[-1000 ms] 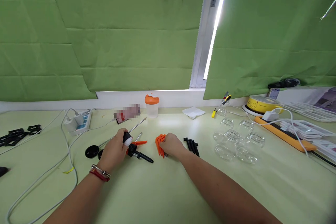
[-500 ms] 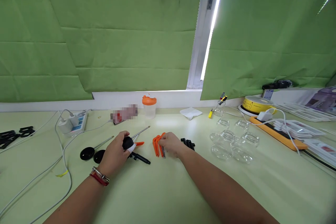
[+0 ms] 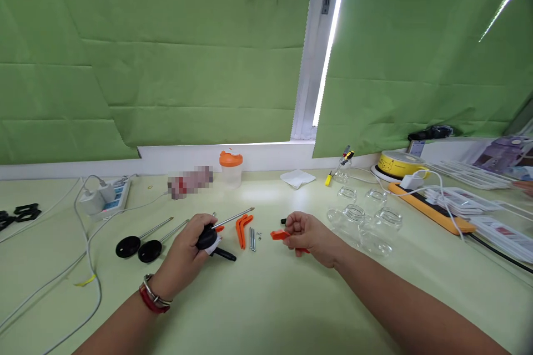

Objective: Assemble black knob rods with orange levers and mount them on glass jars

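Observation:
My left hand (image 3: pixel 187 252) is closed around a round black cap (image 3: pixel 206 237) with a thin metal rod (image 3: pixel 233 217) sticking out to the upper right. Under it lies a black handle-like part (image 3: pixel 225 254), partly hidden. My right hand (image 3: pixel 312 239) pinches a bent orange plastic piece (image 3: pixel 280 234) just above the table. Between the hands lie more orange bent pieces (image 3: pixel 241 228), a few silver screws (image 3: pixel 252 239) and some tiny metal bits (image 3: pixel 259 234). A black part (image 3: pixel 283 221) shows behind my right fingers. Left of my left hand rest two black discs with rods (image 3: pixel 128 246).
Several clear glass jars (image 3: pixel 353 213) stand to the right, beside an orange power strip (image 3: pixel 433 211). Screwdrivers (image 3: pixel 343 161) lean in a small glass. At the back are an orange-lidded cup (image 3: pixel 230 169) and a white tissue (image 3: pixel 297 178). White cables (image 3: pixel 97 283) run along the left.
My right hand has lifted an orange piece from the group and moved right, uncovering the screws. My left hand keeps the black cap, its rod now pointing to the upper right.

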A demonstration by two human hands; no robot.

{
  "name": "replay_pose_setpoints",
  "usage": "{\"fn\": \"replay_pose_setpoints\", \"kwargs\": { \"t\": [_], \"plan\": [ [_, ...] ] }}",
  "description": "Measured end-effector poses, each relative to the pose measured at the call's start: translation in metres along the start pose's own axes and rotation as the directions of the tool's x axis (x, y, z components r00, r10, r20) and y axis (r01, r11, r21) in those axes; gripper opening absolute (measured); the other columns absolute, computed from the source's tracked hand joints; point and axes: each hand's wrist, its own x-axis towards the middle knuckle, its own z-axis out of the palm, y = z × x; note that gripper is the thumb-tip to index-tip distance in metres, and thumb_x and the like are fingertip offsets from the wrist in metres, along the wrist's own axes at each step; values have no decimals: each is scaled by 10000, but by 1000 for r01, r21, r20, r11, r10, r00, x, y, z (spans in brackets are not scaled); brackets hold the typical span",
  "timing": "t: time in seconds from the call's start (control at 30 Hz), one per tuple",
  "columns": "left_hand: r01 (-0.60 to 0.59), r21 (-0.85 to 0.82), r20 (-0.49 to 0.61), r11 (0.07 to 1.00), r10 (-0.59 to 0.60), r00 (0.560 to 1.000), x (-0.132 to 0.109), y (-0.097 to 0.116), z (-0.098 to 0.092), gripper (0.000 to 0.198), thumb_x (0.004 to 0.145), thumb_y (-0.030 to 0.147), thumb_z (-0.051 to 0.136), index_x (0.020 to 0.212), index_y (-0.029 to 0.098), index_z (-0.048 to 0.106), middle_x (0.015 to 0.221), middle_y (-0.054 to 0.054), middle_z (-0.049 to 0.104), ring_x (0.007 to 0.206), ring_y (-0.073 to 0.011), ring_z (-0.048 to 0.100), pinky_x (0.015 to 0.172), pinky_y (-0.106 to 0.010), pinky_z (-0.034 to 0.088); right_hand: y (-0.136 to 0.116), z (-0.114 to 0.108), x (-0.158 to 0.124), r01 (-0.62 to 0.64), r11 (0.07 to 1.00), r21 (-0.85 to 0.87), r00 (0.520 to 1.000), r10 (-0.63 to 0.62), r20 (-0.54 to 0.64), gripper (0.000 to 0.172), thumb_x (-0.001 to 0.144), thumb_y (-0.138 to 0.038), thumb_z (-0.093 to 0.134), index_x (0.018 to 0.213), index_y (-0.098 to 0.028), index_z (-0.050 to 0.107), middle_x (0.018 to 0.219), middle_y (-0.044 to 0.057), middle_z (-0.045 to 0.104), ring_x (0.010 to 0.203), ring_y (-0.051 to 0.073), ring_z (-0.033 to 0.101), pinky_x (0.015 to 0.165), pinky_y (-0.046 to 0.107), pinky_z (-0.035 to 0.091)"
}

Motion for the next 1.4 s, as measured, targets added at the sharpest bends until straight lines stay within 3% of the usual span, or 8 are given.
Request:
{"fn": "replay_pose_setpoints", "kwargs": {
  "t": [0.1,0.2,0.43,0.73,1.0,1.17,1.3,1.4],
  "plan": [
    [42,-140,140,989,-22,990,-2,18,13,201,841,255,467,1038,227,495,919,-32,577,793,-158,547,711,-266,454,10,-5,-10,18,1000,0,998,-18,-67,312,638,-186,670,923,-176,544,749,-17,556,495,57,421,443,210,345],
    [134,-249,319,959,-49,946,-3,35,32,180,825,258,494,996,216,531,875,-34,585,744,-153,538,651,-246,452,16,-6,-15,48,999,-9,991,-49,-124,194,722,-247,614,897,-171,579,738,-16,536,501,49,374,446,201,290],
    [302,-381,388,874,-145,910,7,47,63,224,785,267,554,1000,209,536,870,-53,582,797,-184,544,720,-302,456,12,-1,-21,104,994,-30,989,-106,-102,239,767,-300,580,979,-193,607,765,-3,533,577,77,349,518,214,278],
    [327,-400,437,856,-135,889,12,45,62,251,756,278,600,998,225,561,932,-52,589,876,-209,551,772,-329,453,11,-1,-26,110,993,45,994,-109,-12,303,780,-374,604,1022,-199,657,807,17,556,624,89,387,571,228,309],
    [443,-537,476,718,-175,862,4,54,58,616,608,268,742,1154,238,459,1085,-77,531,1029,-223,503,869,-329,426,17,9,-34,101,993,67,988,-108,111,264,689,-305,711,930,-199,696,834,16,577,751,124,504,700,257,406],
    [497,-571,511,653,-191,838,3,55,58,387,634,257,725,954,211,512,892,-9,498,771,-141,479,680,-255,412,14,6,-36,251,956,-149,964,-233,132,211,673,-279,716,872,-210,725,859,24,549,772,138,514,730,281,429],
    [540,-618,595,571,-110,796,2,62,57,325,710,251,667,958,229,459,764,34,490,689,-113,442,653,-242,379,8,6,-41,247,925,-289,969,-233,82,308,665,-281,723,966,-227,690,839,29,583,820,167,537,734,303,453],
    [550,-628,608,551,-93,788,0,67,58,307,705,248,672,923,229,457,773,44,463,679,-101,420,638,-228,364,4,9,-46,290,849,-441,954,-291,69,265,658,-280,732,915,-241,683,829,25,608,818,176,540,754,327,446]
  ]
}}
